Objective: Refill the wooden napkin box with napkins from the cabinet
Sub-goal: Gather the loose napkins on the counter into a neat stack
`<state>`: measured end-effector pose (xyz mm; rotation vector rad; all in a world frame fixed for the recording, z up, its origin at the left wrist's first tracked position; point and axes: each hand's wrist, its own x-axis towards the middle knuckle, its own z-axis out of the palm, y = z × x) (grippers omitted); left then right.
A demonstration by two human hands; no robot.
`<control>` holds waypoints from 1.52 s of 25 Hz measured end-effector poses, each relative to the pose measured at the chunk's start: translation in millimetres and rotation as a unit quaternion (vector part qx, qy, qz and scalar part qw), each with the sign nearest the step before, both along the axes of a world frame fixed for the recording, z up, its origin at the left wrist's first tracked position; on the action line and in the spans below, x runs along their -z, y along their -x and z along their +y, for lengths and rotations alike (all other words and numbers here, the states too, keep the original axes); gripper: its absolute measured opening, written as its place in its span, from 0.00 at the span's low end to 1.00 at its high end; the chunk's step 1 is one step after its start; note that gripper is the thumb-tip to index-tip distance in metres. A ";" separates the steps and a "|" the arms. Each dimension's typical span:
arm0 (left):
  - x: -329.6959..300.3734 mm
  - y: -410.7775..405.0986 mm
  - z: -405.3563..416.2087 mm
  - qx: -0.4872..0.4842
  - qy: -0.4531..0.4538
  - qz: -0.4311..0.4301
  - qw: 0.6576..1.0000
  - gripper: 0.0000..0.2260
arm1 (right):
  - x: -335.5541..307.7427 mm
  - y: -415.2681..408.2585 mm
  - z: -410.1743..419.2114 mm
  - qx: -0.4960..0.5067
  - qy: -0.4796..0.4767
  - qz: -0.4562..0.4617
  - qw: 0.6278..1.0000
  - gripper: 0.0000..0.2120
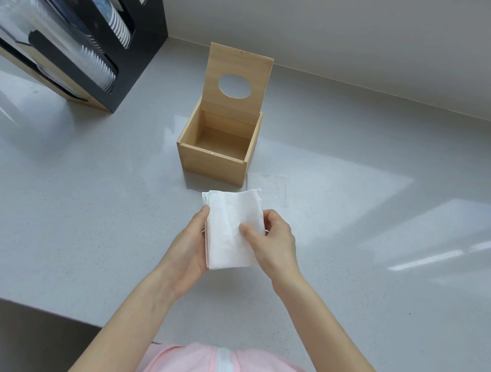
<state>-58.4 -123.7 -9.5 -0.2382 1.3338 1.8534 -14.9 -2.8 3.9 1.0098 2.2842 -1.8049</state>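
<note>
The wooden napkin box [212,162] stands on the grey counter, its inside bare. Its hinged lid [239,66], with an oval hole, is raised upright against the back. A stack of white folded napkins [230,229] is held above the counter, a little in front of the box. My left hand [187,254] cups the stack from the left and underneath. My right hand [273,243] grips its right edge, thumb pressed on the top napkin.
A black and wood cup dispenser [101,29] with stacked paper cups stands at the back left. The grey counter [359,238] stretches to the right and meets a white wall. A recess [14,335] opens in the counter's front edge at lower left.
</note>
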 end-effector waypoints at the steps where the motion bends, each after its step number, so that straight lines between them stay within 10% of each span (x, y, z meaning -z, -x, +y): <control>1: 0.7 -0.9 -0.3 0.004 0.011 0.010 1.000 0.18 | 0.8 0.0 -0.4 -0.004 -0.003 0.000 1.000 0.08; 17: 1.0 3.7 -13.2 -0.041 0.072 0.030 0.996 0.11 | 33.9 52.4 60.3 -0.080 -0.334 -0.230 0.911 0.25; 21: 0.0 5.2 -10.9 -0.038 0.072 0.025 0.996 0.12 | 35.9 53.9 62.9 -0.105 -0.293 -0.236 0.921 0.08; 28: -0.7 6.0 -11.5 -0.030 0.070 0.034 0.996 0.12 | 1.9 25.4 62.6 -0.009 -0.102 -0.057 0.993 0.09; 34: 1.7 2.5 -8.5 -0.010 0.073 0.044 0.996 0.13 | -64.4 8.2 31.7 -0.019 0.188 0.155 0.970 0.02; 38: -0.2 2.3 -5.1 0.018 0.080 0.075 0.994 0.15 | -43.0 -0.4 7.9 -0.052 0.190 0.090 0.976 0.04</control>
